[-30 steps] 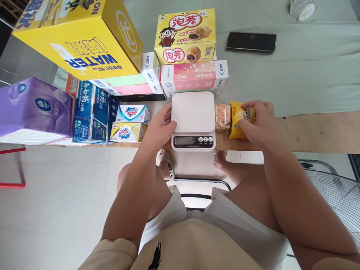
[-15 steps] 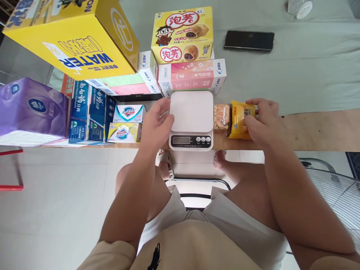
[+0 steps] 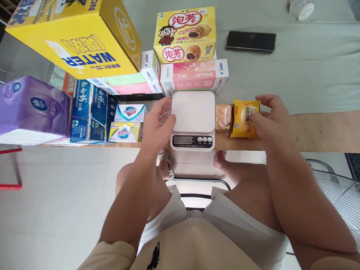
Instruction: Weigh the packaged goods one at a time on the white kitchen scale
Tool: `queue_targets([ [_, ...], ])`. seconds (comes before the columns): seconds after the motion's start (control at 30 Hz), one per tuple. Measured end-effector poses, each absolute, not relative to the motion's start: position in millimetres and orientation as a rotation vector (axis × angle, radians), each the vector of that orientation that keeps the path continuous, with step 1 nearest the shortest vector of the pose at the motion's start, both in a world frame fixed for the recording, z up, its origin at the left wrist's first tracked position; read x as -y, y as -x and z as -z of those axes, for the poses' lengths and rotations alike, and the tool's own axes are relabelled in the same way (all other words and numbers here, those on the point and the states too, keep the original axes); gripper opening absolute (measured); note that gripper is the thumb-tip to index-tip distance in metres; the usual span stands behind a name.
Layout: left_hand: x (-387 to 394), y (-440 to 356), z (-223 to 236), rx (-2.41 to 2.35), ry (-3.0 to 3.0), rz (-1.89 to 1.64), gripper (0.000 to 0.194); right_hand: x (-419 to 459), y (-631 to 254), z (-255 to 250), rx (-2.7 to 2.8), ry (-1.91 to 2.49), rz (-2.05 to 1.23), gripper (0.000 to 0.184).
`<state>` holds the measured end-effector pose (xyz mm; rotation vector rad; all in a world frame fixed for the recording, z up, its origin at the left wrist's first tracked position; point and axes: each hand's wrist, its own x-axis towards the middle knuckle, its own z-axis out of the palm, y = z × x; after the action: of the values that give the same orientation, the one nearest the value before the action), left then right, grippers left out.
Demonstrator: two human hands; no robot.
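Observation:
A white kitchen scale [image 3: 192, 116] stands at the near edge of a wooden board [image 3: 317, 131], its platform bare. My left hand [image 3: 156, 125] rests against the scale's left side, fingers loosely spread. To the right of the scale lie a clear packet of peanuts [image 3: 223, 117] and a yellow snack packet [image 3: 244, 118]. My right hand [image 3: 274, 118] is at the yellow packet's right edge, fingers apart and curled over it, touching it but not gripping it.
Left of the scale are two soap boxes [image 3: 128, 122], blue toothpaste boxes [image 3: 90, 110], a purple tissue pack [image 3: 32, 110] and a big yellow water carton [image 3: 75, 35]. Behind stand pink boxes [image 3: 194, 75] and a yellow pastry box [image 3: 184, 33]. A black phone [image 3: 251, 41] lies farther back.
My right hand slid off the top of the yellow packet to its right edge and opened. My left hand lifted slightly along the scale's left side.

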<state>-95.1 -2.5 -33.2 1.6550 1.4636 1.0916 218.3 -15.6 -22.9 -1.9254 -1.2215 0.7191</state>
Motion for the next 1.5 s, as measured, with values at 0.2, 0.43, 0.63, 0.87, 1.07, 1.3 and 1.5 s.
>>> queue_targets([
  [0.2,3.8,91.5,30.5,-1.477,-1.623,-1.113,0.047,13.4,-213.2,13.8,0.959,1.942,-0.945,0.047],
  [0.43,5.6,85.3,28.0,-1.498,-1.584,-1.134,0.046,12.2,-215.1,19.3,1.000,1.926,-0.858,0.051],
  [0.63,5.1,86.9,28.4,-1.492,-1.622,-1.119,0.045,14.7,-217.0,18.8,1.143,2.057,-0.738,0.043],
  [0.87,6.8,84.5,20.9,-1.556,-1.564,-1.111,0.045,16.8,-214.8,13.0,1.237,2.216,-0.634,0.041],
  [1.07,7.5,87.2,21.2,-1.558,-1.565,-1.119,0.047,15.9,-220.0,11.7,1.221,2.218,-0.597,0.045],
  [1.3,8.8,89.9,20.0,-1.557,-1.544,-1.112,0.045,19.0,-216.6,8.1,1.269,2.238,-0.670,0.056],
  [1.5,9.5,89.0,18.9,-1.552,-1.545,-1.124,0.045,18.4,-220.2,6.7,0.974,2.078,-0.844,0.077],
])
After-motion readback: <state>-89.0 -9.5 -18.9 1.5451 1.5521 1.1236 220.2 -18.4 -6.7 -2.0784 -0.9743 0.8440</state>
